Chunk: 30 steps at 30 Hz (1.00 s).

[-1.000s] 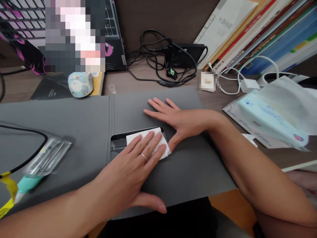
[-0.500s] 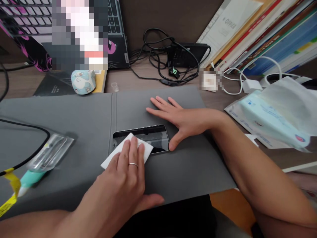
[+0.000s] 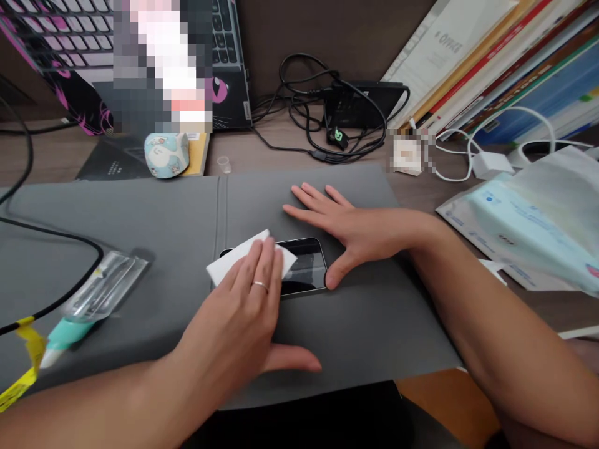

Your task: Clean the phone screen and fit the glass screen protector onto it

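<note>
A smartphone [image 3: 306,265] with a dark, glossy screen lies face up on the grey desk mat [image 3: 163,218]. Over its left part is a folded white wipe [image 3: 234,259]. My left hand [image 3: 253,299], with a ring on one finger, presses the wipe flat against the screen. Its fingers are straight and close together, and the thumb sticks out to the right. My right hand [image 3: 341,227] rests open on the mat, fingers spread, its thumb at the phone's right edge. The phone's lower left part is hidden by the wipe and my left hand.
A clear bottle [image 3: 100,287] with a teal neck lies at left by a black cable [image 3: 70,237]. Behind stand a laptop [image 3: 229,75], a pale blue patterned mouse [image 3: 166,154] and a black adapter [image 3: 365,103] with tangled cords. Books [image 3: 491,68] and a plastic packet [image 3: 528,218] are at right.
My left hand has slid the wipe up and slightly right over the phone, showing less of its upper left. My right hand stays by the phone. The whole view has shifted slightly.
</note>
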Available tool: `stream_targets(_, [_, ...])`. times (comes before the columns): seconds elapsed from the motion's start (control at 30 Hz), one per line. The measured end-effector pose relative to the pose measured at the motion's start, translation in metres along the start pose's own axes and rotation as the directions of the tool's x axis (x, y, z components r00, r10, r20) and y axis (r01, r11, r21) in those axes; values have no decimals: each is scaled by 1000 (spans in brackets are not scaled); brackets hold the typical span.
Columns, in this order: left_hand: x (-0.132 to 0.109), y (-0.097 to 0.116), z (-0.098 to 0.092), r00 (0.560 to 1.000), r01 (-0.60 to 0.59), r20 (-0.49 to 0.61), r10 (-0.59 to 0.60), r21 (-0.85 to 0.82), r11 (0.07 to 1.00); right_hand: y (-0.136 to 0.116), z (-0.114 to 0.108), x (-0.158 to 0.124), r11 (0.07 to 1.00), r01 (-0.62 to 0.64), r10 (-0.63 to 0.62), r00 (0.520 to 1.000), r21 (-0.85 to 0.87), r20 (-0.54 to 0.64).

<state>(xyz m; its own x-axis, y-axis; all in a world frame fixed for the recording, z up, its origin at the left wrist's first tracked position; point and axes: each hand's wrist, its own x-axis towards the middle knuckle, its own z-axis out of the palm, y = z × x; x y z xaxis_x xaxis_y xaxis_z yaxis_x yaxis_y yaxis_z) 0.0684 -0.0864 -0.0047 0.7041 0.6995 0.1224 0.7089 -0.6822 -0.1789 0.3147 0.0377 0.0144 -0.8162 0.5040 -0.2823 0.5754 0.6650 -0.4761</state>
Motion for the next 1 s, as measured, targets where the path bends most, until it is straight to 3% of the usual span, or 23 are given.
stream_targets(0.13, [19, -20, 3, 991, -118, 36, 129, -223, 968, 1, 1, 0, 1000, 10, -10, 1000, 5, -10])
stream_targets(0.27, [23, -24, 3, 971, -203, 43, 234, -368, 908, 0, 0, 0, 1000, -5, 5, 1000, 19, 4])
stream_targets(0.6, [21, -19, -1, 947, -286, 28, 319, -378, 881, -2, 1, 0, 1000, -13, 13, 1000, -8, 13])
stream_targets(0.7, [15, -11, -2, 968, -235, 18, 250, -287, 929, -2, 1, 0, 1000, -5, 5, 1000, -5, 5])
stream_targets(0.8, [3, 3, -2, 998, -57, -16, 55, -132, 990, -2, 1, 0, 1000, -2, 2, 1000, 3, -5])
stream_targets(1.0, [-18, 24, 1, 994, 111, -4, -111, -2, 994, -2, 0, 1, 999, -20, 20, 1000, 34, 5])
